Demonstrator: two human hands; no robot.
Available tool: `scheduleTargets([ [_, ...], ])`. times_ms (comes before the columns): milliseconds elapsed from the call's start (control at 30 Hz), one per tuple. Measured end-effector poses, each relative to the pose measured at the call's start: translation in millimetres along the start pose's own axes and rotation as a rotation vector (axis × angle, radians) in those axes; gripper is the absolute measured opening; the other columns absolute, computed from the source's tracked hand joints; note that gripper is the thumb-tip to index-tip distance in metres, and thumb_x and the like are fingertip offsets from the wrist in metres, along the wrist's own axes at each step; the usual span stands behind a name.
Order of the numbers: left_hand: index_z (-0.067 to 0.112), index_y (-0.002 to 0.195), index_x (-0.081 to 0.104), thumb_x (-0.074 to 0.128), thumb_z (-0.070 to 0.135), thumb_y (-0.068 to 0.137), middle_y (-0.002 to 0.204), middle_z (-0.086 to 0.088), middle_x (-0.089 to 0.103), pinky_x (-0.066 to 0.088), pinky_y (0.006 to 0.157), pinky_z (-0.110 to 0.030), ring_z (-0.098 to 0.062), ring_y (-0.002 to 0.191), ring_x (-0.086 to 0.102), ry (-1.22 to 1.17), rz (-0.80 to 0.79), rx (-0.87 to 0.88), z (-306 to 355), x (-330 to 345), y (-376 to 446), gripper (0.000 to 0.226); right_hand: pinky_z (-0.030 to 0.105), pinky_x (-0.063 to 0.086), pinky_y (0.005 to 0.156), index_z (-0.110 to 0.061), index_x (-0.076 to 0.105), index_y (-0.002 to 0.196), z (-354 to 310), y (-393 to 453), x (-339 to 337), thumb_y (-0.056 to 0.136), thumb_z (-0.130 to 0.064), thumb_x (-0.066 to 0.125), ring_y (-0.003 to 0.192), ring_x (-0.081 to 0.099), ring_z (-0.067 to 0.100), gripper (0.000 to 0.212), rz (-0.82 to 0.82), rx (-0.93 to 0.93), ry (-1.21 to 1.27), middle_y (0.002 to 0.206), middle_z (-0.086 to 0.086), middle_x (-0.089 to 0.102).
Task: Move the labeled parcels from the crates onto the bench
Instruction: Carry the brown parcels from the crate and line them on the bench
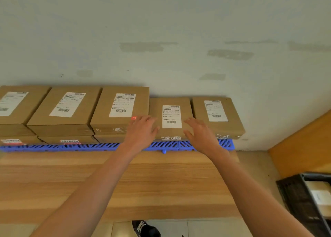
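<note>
Both hands open, holding nothing: left hand [143,129] and right hand [200,133] flank parcel [171,116] label, on tabletop [125,183].

From my feed I can't read a single word. Each brown parcel in the far row along the wall carries a white shipping label with barcodes and lines of print, but all of it is too blurred to make out: the far-left parcel [16,102], the second parcel [66,105], the third parcel [121,106], the fourth parcel [171,116] and the right-hand parcel [215,113]. Two red-and-white stickers [69,141] on the near faces of the lower boxes at left show dark marks I cannot decipher. A white label [320,197] inside the black crate [293,201] at near right is equally unreadable.
</note>
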State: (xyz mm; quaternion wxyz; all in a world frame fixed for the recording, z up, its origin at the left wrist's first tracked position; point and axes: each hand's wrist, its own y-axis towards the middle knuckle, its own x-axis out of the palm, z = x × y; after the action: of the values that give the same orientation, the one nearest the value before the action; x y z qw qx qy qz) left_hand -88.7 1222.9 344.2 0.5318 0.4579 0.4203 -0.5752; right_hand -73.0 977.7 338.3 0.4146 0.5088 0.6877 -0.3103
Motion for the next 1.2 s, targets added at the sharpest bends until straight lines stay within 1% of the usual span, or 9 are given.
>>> scheduleTargets([
  [133, 0.024, 0.147, 0.048, 0.046, 0.043, 0.104, 0.149, 0.001, 0.052, 0.041, 0.108, -0.051, -0.024, 0.14, 0.042, -0.024, -0.024, 0.12, 89, 11, -15, 0.047, 0.043, 0.04, 0.108, -0.024, 0.048, 0.147, 59, -74, -42, 0.102, -0.03, 0.055, 0.142, 0.04, 0.026, 0.046, 0.063, 0.106, 0.006, 0.154, 0.005, 0.044],
  [200, 0.024, 0.148, 0.048, 0.045, 0.044, 0.105, 0.149, 0.001, 0.052, 0.041, 0.108, -0.05, -0.024, 0.141, 0.04, -0.043, -0.032, 0.182, 135, 16, -23, 0.048, 0.042, 0.037, 0.11, -0.024, 0.047, 0.147, 88, -112, -63, 0.102, -0.032, 0.055, 0.142, 0.04, 0.027, 0.046, 0.082, 0.156, -0.009, 0.155, 0.005, 0.044],
  [300, 0.026, 0.15, 0.045, 0.041, 0.048, 0.106, 0.147, 0.002, 0.054, 0.04, 0.108, -0.048, -0.023, 0.14, 0.041, -0.029, -0.038, 0.268, 205, 24, -35, 0.05, 0.042, 0.038, 0.108, -0.024, 0.048, 0.146, 130, -168, -94, 0.102, -0.03, 0.055, 0.138, 0.042, 0.028, 0.045, 0.127, 0.212, -0.011, 0.152, 0.005, 0.047],
  [433, 0.027, 0.152, 0.043, 0.04, 0.049, 0.106, 0.149, 0.002, 0.052, 0.038, 0.11, -0.046, -0.022, 0.14, 0.041, -0.06, -0.063, 0.386, 292, 36, -46, 0.051, 0.041, 0.037, 0.111, -0.024, 0.044, 0.15, 180, -235, -131, 0.103, -0.033, 0.053, 0.142, 0.039, 0.026, 0.048, 0.186, 0.327, -0.031, 0.158, 0.003, 0.04],
  [633, 0.029, 0.15, 0.045, 0.041, 0.049, 0.105, 0.152, 0.005, 0.049, 0.035, 0.11, -0.045, -0.02, 0.141, 0.039, -0.088, -0.092, 0.562, 405, 63, -49, 0.05, 0.046, 0.035, 0.115, -0.021, 0.043, 0.15, 246, -317, -171, 0.103, -0.032, 0.052, 0.143, 0.038, 0.028, 0.049, 0.262, 0.468, -0.041, 0.157, 0.005, 0.041],
  [733, 0.027, 0.148, 0.048, 0.043, 0.048, 0.104, 0.15, 0.003, 0.051, 0.038, 0.106, -0.046, -0.022, 0.138, 0.041, -0.073, -0.129, 0.65, 452, 82, -47, 0.048, 0.044, 0.042, 0.105, -0.019, 0.048, 0.144, 277, -348, -180, 0.102, -0.029, 0.055, 0.135, 0.045, 0.029, 0.043, 0.314, 0.535, -0.053, 0.148, 0.006, 0.049],
  [800, 0.027, 0.145, 0.051, 0.043, 0.047, 0.103, 0.148, 0.002, 0.053, 0.04, 0.103, -0.045, -0.023, 0.136, 0.044, -0.062, -0.156, 0.708, 482, 98, -44, 0.047, 0.043, 0.044, 0.102, -0.021, 0.048, 0.145, 298, -366, -183, 0.102, -0.03, 0.056, 0.132, 0.048, 0.028, 0.045, 0.337, 0.586, -0.053, 0.145, 0.004, 0.051],
  [1000, 0.026, 0.149, 0.047, 0.042, 0.049, 0.104, 0.151, 0.003, 0.051, 0.039, 0.109, -0.046, -0.02, 0.138, 0.042, -0.093, -0.256, 0.814, 572, 148, -23, 0.051, 0.041, 0.04, 0.11, -0.026, 0.043, 0.149, 376, -399, -191, 0.101, -0.039, 0.053, 0.137, 0.044, 0.023, 0.05, 0.336, 0.767, -0.018, 0.149, -0.003, 0.049],
  [1200, 0.026, 0.152, 0.043, 0.042, 0.048, 0.105, 0.154, 0.002, 0.047, 0.036, 0.114, -0.045, -0.018, 0.142, 0.04, -0.101, -0.361, 0.891, 660, 194, 10, 0.052, 0.043, 0.042, 0.111, -0.028, 0.043, 0.148, 451, -414, -207, 0.101, -0.037, 0.055, 0.14, 0.043, 0.022, 0.05, 0.331, 0.949, 0.073, 0.149, -0.004, 0.049],
])
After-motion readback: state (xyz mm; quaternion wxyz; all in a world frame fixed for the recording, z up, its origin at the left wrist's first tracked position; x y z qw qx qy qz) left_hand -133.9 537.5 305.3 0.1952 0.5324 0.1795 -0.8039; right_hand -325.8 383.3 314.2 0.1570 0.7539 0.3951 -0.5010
